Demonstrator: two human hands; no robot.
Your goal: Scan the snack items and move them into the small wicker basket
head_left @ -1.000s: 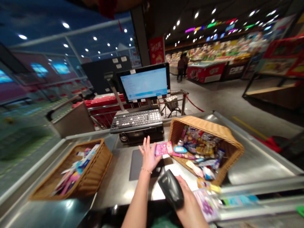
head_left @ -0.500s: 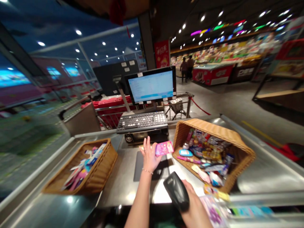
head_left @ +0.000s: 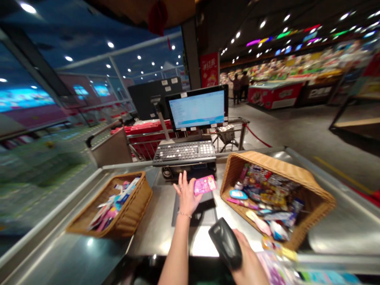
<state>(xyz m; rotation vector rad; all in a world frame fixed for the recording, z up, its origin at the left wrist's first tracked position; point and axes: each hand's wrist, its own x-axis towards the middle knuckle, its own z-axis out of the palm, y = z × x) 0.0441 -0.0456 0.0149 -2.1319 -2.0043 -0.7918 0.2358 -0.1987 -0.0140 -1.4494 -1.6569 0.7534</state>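
Note:
My left hand [head_left: 187, 194] grips a small pink packet [head_left: 205, 185] at its left end, between thumb and palm, with the other fingers spread. It is raised over a dark flat pad [head_left: 178, 209] on the metal counter. My right hand [head_left: 247, 257] is wrapped round a black handheld barcode scanner [head_left: 226, 242], whose head points up and left toward the packet. To the right, a tilted wicker basket [head_left: 267, 160] holds many small wrapped goods [head_left: 267, 194]. On the left, another wicker basket [head_left: 133, 213] contains several packaged items [head_left: 115, 206].
A monitor [head_left: 197, 109] stands behind a black keyboard [head_left: 184, 152] at the counter's far side. Colourful packages [head_left: 273, 269] lie at the lower right. Beyond are a shopping cart [head_left: 227, 134], a red freezer [head_left: 274, 95] and two people [head_left: 240, 87].
The view has turned slightly left, so the baskets and monitor appear farther right. My left hand still holds the pink packet, and my right hand still holds the scanner.

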